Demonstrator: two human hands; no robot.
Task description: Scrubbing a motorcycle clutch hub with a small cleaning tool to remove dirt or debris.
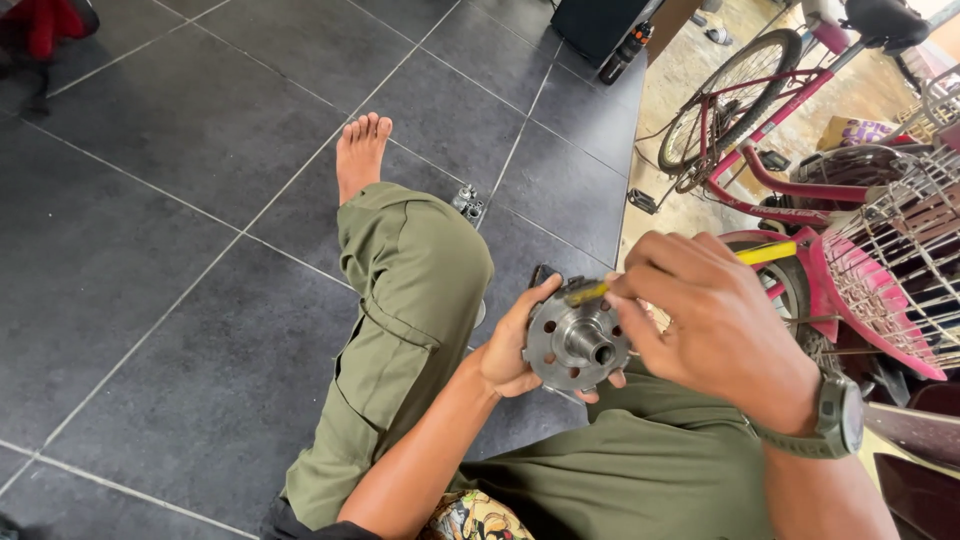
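My left hand (512, 345) cups a round grey metal hub (572, 345) with holes around its flange and a hollow axle stub in the middle. My right hand (705, 315) grips a yellow-handled tool (765, 253), its tip resting on the hub's upper rim near my left thumb. Both hands are held above my lap, over olive green trousers. A dark watch sits on my right wrist.
Dark grey floor tiles (180, 230) spread to the left. My bare foot (360, 150) stretches forward. A small metal part (468, 203) lies on the floor beside my knee. A pink bicycle (760, 130) and a wire basket (900, 250) stand close on the right.
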